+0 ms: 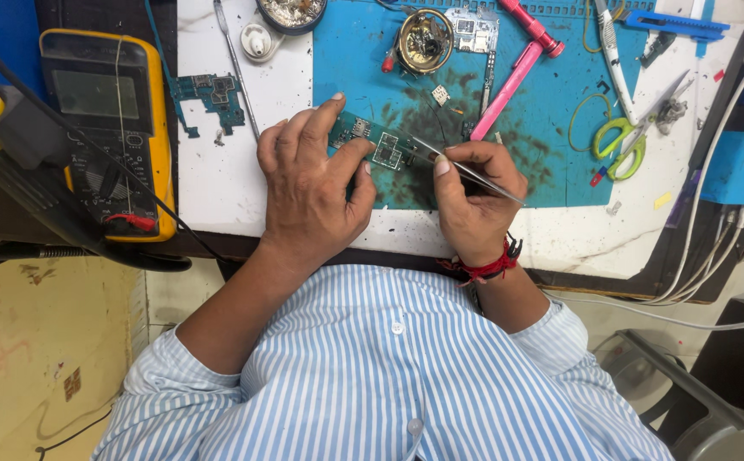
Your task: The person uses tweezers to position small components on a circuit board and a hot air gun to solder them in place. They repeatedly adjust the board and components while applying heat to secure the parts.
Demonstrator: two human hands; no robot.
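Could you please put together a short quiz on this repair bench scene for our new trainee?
1. True or false: the right hand holds metal tweezers with their tips on the green circuit board.
2. Which lies on the white surface left of the blue mat? A) a second circuit board B) the scissors C) the pink tool
3. What does the left hand do?

Key
1. True.
2. A.
3. It steadies the green circuit board, fingers pressing down on its left end.

Green circuit board lies flat (tweezers touching) on blue mat.
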